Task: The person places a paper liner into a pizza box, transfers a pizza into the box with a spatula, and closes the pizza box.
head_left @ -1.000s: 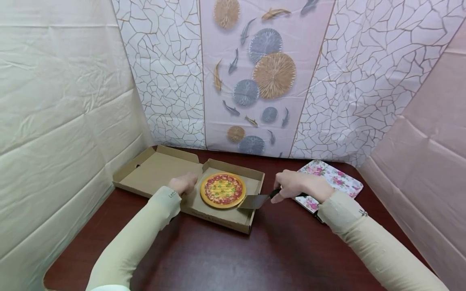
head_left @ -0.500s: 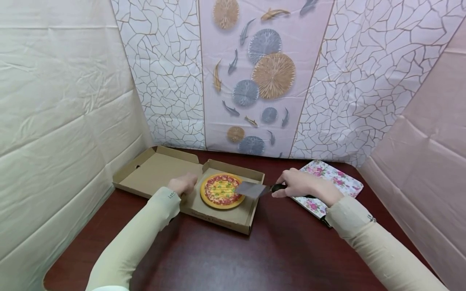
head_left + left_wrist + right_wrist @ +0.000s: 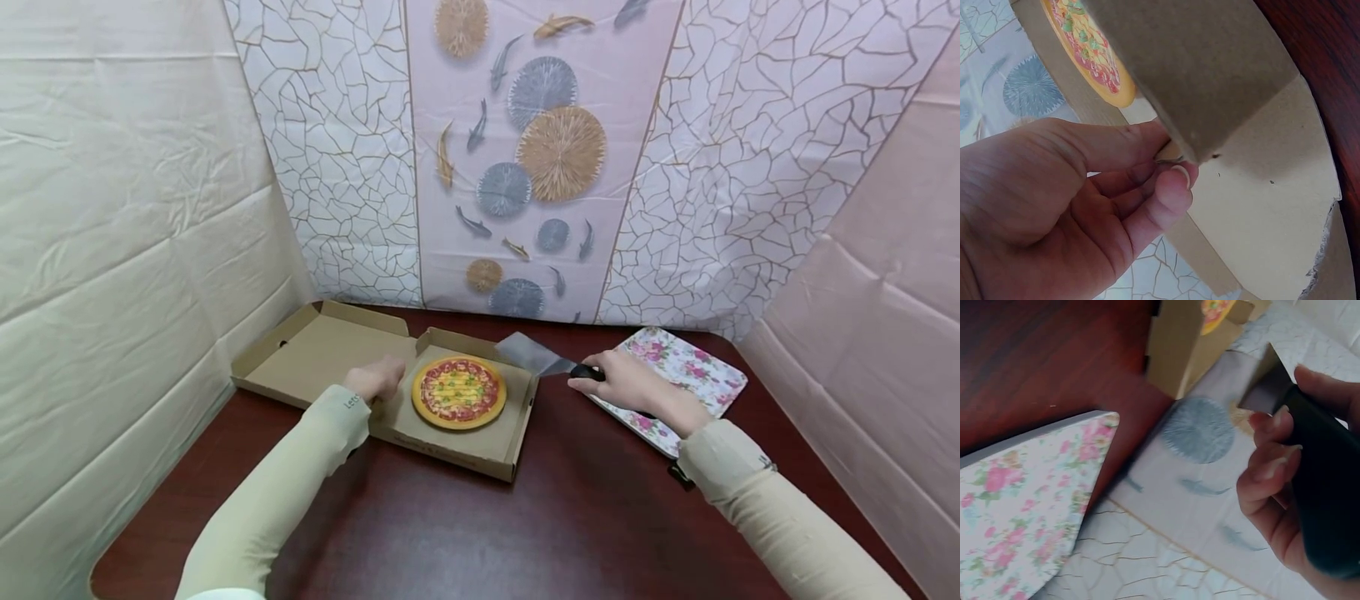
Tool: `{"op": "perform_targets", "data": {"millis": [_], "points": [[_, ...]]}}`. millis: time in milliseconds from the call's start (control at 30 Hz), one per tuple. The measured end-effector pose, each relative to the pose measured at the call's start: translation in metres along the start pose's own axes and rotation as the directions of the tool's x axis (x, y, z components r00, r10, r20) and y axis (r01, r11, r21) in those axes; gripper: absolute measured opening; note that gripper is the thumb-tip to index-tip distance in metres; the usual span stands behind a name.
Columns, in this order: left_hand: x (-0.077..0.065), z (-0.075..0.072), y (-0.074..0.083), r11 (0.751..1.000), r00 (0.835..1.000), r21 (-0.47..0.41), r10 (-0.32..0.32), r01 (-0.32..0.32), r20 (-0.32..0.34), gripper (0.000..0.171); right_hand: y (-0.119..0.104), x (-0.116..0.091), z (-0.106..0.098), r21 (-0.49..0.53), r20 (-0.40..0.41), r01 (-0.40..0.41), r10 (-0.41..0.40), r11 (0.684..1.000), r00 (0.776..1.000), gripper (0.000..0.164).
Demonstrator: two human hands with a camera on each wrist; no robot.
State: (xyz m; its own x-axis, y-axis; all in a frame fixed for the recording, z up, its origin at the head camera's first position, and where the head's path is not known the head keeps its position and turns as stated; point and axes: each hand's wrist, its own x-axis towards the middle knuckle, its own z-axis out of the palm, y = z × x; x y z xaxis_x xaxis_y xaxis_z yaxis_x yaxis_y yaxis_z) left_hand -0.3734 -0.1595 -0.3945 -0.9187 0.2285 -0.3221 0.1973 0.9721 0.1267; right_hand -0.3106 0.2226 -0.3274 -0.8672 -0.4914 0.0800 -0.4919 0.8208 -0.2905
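Note:
A round toy-like pizza [image 3: 459, 393] with a yellow rim lies in the base of an opened cardboard pizza box [image 3: 491, 457]. My left hand [image 3: 377, 380] is at the box's left side, where base and lid meet. In the left wrist view, the thumb and fingers of that hand pinch the cardboard edge [image 3: 1194, 134]. A spatula with a flat metal blade [image 3: 531, 353] and black handle [image 3: 1325, 487] is gripped in my right hand [image 3: 626, 382]. Its blade hangs above the box's back right corner, apart from the pizza.
The box lid [image 3: 330, 354] lies flat to the left. At the back right is a white board [image 3: 701, 371] with pink flowers, partly behind my right hand. A dark red-brown table [image 3: 450, 542] supports everything, with patterned cloth [image 3: 525, 167] hanging behind.
The spatula has come away from the pizza's right edge, rising and swinging back toward the box's rear corner. My right hand has shifted slightly right with it. The left hand and pizza stay put.

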Motion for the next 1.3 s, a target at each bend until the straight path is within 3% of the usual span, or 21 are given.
{"op": "perform_targets", "data": {"millis": [233,400,767,1033,1300], "points": [[0.001,0.003,-0.002,1.000,1.000,-0.008,0.017,-0.017,-0.018,0.026,0.027,-0.002,0.011,-0.027,-0.120,-0.065,0.062,0.998,0.991,0.042],[0.001,0.004,-0.003,0.999,0.999,0.009,0.036,-0.036,-0.033,0.029,0.042,-0.005,0.015,-0.028,-0.177,-0.048,0.043,0.998,0.983,0.037],[-0.001,-0.002,-0.002,0.999,1.000,-0.034,0.011,-0.010,0.018,0.026,0.063,-0.015,0.020,-0.013,-0.203,-0.147,0.141,0.989,0.969,0.039],[0.003,0.005,-0.003,0.999,0.999,-0.028,0.032,-0.032,-0.014,0.029,0.077,-0.024,0.026,0.005,-0.244,-0.163,0.159,0.987,0.957,0.034],[0.003,0.006,-0.004,0.999,0.999,-0.006,0.036,-0.036,-0.030,0.026,0.090,-0.029,0.028,0.011,-0.242,-0.229,0.225,0.973,0.944,0.037]]}}
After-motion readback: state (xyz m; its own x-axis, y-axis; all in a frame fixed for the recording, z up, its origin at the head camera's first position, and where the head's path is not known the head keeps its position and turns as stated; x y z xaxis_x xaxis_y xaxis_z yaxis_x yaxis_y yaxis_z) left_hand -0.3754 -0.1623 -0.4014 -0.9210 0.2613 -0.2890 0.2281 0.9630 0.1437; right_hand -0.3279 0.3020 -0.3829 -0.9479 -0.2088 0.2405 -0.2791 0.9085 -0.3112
